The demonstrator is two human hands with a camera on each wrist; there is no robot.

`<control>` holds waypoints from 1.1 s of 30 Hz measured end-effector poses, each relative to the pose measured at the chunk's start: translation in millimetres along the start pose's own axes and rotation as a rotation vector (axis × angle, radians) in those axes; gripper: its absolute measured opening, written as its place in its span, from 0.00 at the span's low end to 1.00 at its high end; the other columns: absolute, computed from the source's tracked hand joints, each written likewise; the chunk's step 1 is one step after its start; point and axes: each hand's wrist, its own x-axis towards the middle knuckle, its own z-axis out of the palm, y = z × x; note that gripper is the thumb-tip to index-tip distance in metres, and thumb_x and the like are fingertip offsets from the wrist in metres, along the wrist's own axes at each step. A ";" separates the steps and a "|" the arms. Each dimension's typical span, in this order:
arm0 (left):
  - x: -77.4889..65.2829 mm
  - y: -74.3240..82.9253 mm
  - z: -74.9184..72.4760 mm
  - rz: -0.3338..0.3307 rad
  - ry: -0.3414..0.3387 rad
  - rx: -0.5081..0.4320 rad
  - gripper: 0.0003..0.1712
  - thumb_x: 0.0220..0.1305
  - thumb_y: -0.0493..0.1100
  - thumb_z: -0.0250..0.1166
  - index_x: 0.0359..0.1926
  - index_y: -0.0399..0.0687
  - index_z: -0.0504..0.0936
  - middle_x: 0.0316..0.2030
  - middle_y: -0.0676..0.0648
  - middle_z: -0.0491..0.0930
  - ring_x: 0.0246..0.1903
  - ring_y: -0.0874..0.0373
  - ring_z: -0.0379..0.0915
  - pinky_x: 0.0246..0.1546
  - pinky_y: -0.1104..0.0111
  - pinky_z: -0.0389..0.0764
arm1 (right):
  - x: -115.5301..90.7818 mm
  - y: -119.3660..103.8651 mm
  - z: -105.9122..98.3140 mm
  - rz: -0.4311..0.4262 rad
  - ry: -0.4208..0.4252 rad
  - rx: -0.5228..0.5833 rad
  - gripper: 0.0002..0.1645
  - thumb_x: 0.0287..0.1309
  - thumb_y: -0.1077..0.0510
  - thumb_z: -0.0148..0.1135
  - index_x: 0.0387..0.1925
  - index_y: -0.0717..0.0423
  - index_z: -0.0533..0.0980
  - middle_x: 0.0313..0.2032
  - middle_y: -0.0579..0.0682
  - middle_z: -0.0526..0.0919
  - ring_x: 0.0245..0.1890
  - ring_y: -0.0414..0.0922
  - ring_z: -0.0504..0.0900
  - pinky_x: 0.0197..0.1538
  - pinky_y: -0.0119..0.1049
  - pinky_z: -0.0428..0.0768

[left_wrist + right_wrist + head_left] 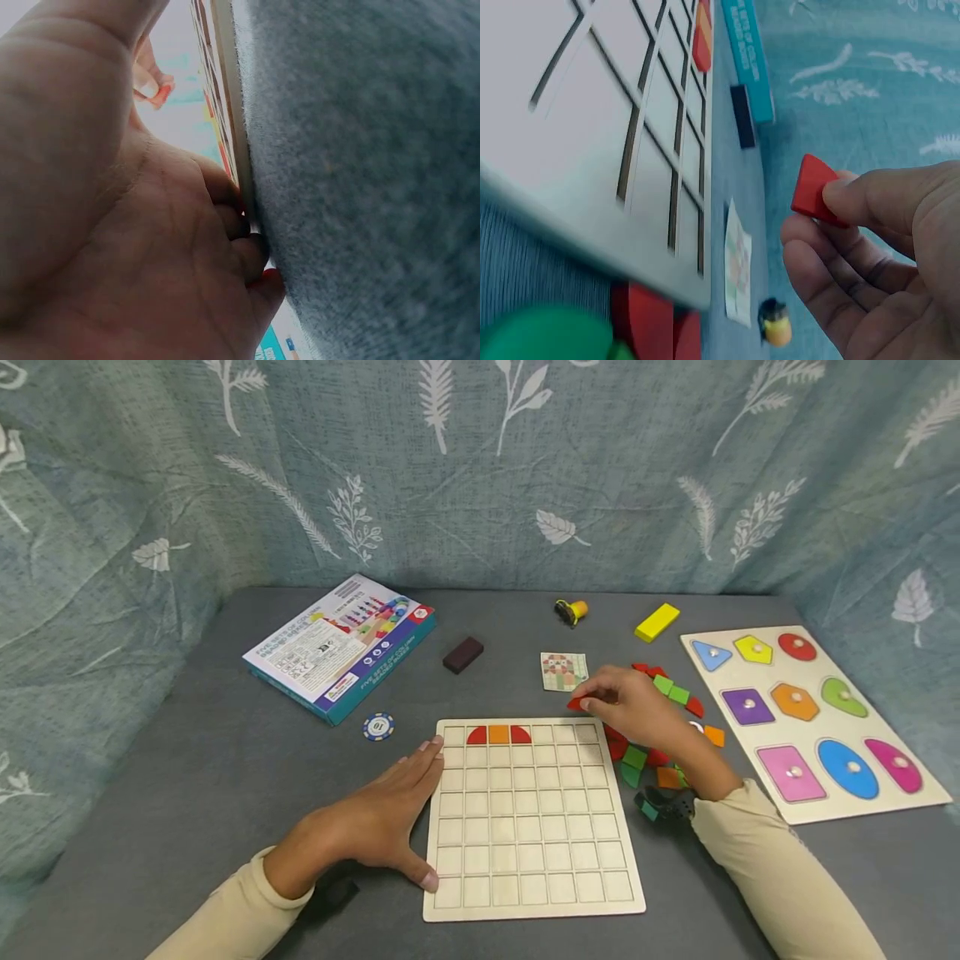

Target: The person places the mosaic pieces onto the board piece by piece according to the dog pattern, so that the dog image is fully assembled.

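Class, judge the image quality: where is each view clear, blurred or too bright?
Head: fairly even light, grid board clearly readable; left wrist: background washed out nearly white beyond the shaded left hand; right wrist: foreground green piece badly out of focus, while the red piece in the right hand looks sharper.

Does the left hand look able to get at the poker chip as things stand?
Probably yes. The left hand holds nothing and rests against the board; the poker chip lies a little left of its fingertips, with only bare tabletop between.
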 end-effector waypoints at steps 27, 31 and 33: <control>-2.8 -3.0 -1.9 -0.004 -0.004 0.004 0.81 0.35 0.72 0.76 0.74 0.31 0.41 0.75 0.36 0.31 0.73 0.43 0.30 0.70 0.48 0.43 | 29.5 -41.7 49.7 -0.108 -0.178 0.040 0.09 0.62 0.68 0.61 0.43 0.60 0.84 0.37 0.47 0.81 0.30 0.43 0.73 0.34 0.34 0.75; -2.4 -2.6 -1.8 -0.012 -0.009 0.005 0.81 0.35 0.72 0.76 0.74 0.30 0.41 0.75 0.36 0.31 0.74 0.43 0.29 0.70 0.48 0.42 | 31.7 -45.4 55.1 -0.126 -0.197 0.025 0.11 0.62 0.68 0.61 0.44 0.61 0.84 0.37 0.48 0.81 0.31 0.42 0.73 0.34 0.34 0.74; -2.4 -2.6 -1.6 -0.018 -0.012 0.005 0.81 0.35 0.71 0.76 0.74 0.30 0.41 0.75 0.36 0.31 0.74 0.44 0.29 0.70 0.48 0.42 | 33.4 -47.6 58.3 -0.139 -0.207 0.019 0.11 0.63 0.67 0.61 0.44 0.61 0.84 0.36 0.48 0.81 0.30 0.42 0.72 0.33 0.34 0.73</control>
